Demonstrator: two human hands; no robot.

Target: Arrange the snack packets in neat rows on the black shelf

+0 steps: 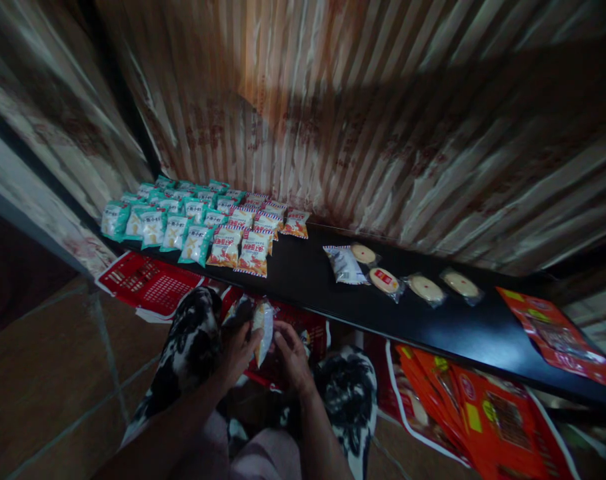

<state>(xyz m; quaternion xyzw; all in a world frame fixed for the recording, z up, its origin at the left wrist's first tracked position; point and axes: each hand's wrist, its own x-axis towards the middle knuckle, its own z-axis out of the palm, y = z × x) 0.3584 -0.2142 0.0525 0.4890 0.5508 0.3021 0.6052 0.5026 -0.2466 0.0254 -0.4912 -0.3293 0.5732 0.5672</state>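
Observation:
Between my knees, my left hand (242,351) grips a small snack packet (264,331), which stands upright and edge-on to me. My right hand (293,355) is just right of the packet, fingers apart and slightly curled; whether the fingertips touch it is hard to see. Below both hands, in shadow, is a red basket (327,337) with more packets in it. Above them, on a black shelf (303,283), lie rows of teal-and-white snack packets (175,232). Orange-and-white snack packets (253,252) continue the rows on the right.
Along the shelf's right part lie a packet turned face down (346,265), several wrapped round biscuits (427,289) and a red-orange bag (557,333). Beneath the shelf are a red perforated basket (147,280) at left and orange bags (483,407) at right. Corrugated sheeting (303,120) stands behind.

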